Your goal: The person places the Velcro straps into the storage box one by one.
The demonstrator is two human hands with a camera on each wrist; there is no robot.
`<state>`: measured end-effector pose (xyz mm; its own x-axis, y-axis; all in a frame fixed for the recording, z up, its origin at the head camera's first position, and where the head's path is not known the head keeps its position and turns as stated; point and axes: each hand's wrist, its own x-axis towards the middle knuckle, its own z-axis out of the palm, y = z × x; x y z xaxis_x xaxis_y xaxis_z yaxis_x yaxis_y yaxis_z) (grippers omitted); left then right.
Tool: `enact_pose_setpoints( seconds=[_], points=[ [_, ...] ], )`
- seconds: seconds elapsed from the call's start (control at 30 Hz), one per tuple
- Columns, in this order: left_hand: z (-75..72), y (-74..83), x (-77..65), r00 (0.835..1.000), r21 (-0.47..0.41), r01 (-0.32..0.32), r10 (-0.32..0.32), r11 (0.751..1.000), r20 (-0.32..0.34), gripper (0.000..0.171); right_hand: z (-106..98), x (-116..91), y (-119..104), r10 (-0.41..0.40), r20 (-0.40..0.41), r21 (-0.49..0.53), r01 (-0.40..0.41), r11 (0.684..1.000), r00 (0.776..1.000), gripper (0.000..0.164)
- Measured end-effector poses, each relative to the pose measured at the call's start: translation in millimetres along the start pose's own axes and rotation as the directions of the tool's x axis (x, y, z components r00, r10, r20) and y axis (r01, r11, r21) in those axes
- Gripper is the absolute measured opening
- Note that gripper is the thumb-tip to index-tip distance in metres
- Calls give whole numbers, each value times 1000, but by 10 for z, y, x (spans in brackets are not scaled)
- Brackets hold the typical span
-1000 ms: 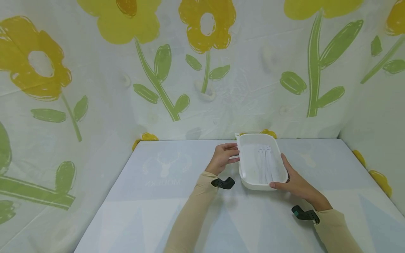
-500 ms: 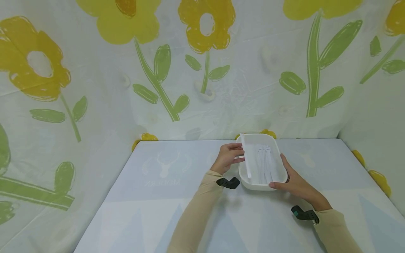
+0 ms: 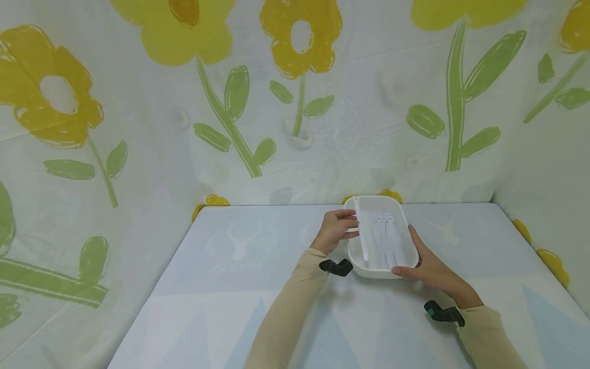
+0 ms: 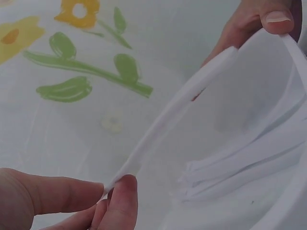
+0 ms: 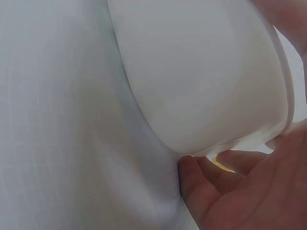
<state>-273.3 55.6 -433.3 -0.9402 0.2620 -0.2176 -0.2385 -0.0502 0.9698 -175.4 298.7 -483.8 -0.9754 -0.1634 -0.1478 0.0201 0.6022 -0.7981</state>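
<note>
A white tray (image 3: 375,273) with rounded corners sits tilted at the back of the table. My right hand (image 3: 433,266) grips its right side, thumb over the rim; in the right wrist view, fingers (image 5: 196,179) lie at the underside of the tray (image 5: 201,81). Between thumb and fingers, my left hand (image 3: 333,230) pinches a long narrow white strip (image 4: 165,115), its kind unclear. That strip is over the tray's left part, running lengthwise. Several similar white strips (image 3: 387,238) lie bunched inside the tray, toward its right half.
The pale table (image 3: 193,318) has a printed deer head and triangles. Its far edge meets a white curtain (image 3: 359,138) with yellow flowers, which also hangs at both sides.
My left hand has moved right, bringing the white strip from the tray's left rim to over its inside. The right hand and the tray stay in place.
</note>
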Motion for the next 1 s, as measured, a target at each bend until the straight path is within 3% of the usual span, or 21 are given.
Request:
enact_pose_setpoints(
  seconds=[0.4, 0.77, 1.0],
  points=[
    [88, -6, 31, 1000, 22, -13, 13, 1000, -17, 37, 4, -3, -4, 0, -4, -3, 0, 1000, 1000, 133],
    [144, -15, 48, 997, 81, -5, 11, 997, -75, 32, -6, -8, -28, -9, -3, 12, 9, 1000, 1000, 132],
    [141, -27, 41, 997, 67, -4, 9, 998, -74, 31, 2, -8, -15, -17, -3, 16, 17, 1000, 1000, 133]
  ],
)
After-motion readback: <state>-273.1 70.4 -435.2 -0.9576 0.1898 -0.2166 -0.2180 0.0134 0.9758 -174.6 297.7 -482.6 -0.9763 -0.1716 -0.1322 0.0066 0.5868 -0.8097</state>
